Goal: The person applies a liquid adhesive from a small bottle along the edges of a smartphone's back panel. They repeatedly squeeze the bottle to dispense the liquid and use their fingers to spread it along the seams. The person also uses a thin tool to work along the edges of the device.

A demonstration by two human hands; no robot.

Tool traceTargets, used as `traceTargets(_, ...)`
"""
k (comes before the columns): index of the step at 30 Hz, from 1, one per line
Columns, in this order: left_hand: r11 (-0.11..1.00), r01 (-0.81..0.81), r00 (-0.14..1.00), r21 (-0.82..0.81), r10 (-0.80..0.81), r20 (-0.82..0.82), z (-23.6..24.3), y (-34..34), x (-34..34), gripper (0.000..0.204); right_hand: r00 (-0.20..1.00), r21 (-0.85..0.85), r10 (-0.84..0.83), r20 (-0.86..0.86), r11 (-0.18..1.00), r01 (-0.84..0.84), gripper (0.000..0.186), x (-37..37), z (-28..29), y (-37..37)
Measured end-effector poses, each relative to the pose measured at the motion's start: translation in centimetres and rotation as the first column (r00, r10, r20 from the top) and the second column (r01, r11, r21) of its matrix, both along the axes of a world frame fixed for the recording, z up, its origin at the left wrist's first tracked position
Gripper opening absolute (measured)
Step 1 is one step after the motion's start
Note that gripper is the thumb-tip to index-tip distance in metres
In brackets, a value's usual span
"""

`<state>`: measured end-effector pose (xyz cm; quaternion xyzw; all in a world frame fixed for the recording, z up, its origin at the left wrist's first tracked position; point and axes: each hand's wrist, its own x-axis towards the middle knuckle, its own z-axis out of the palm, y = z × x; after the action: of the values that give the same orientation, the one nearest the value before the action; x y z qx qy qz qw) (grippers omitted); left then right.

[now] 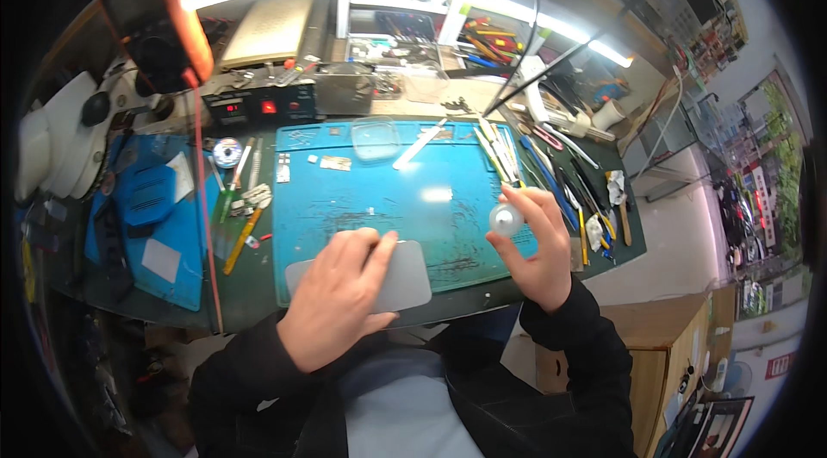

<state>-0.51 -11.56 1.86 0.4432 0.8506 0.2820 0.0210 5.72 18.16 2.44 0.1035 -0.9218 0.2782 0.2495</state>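
Across a flat grey panel with rounded corners (407,277), like the back of a tablet, lies my left hand (336,290). Its fingertips reach the far edge and its thumb the near edge, gripping the panel at the front of the blue work mat (396,208). My right hand (538,243) is raised over the mat's right side, pinching a small translucent bottle (506,219) between thumb and fingers. The bottle's pale nozzle points up toward me. My left palm hides the panel's left part.
Pliers, tweezers and other hand tools (573,186) crowd the right. A clear plastic box (376,140) and a pale strip (419,144) lie at the mat's back. Left are a solder spool (227,152), a yellow-handled tool (244,241) and a red cable (203,225). An orange-cased meter (159,23) stands upper left.
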Motion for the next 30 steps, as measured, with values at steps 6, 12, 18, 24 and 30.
traceTargets(6, 0.992, 0.112, 0.994, -0.060, -0.112, 0.011, -1.0, 2.5, -0.7, 0.095, 0.997, 0.159, 0.044, -0.071, 0.987, -0.032, 0.056, 1.4, -1.3, 1.4)
traceTargets(12, 0.962, -0.202, 0.974, 0.184, 0.216, -0.063, -2.5, -2.1, -0.9, 0.079, 0.994, 0.384, 0.075, -0.084, 0.923, -0.037, 0.046, 0.1, -1.9, 0.3)
traceTargets(18, 0.719, -0.599, 0.800, 0.354, 0.556, 0.224, -4.9, -5.0, -1.0, 0.077, 0.993, 0.465, 0.092, -0.070, 0.884, -0.049, 0.042, -0.1, -2.8, 1.0)
traceTargets(24, 0.728, -0.585, 0.811, 0.358, 0.530, 0.247, -5.0, -4.5, -1.2, 0.080, 0.993, 0.504, 0.099, -0.057, 0.862, -0.057, 0.041, -0.2, -2.8, 0.8)
traceTargets(30, 0.734, -0.584, 0.812, 0.346, 0.527, 0.252, -5.1, -4.6, -1.4, 0.083, 0.997, 0.415, 0.035, -0.068, 0.910, -0.003, 0.048, 0.0, -2.6, 1.0)
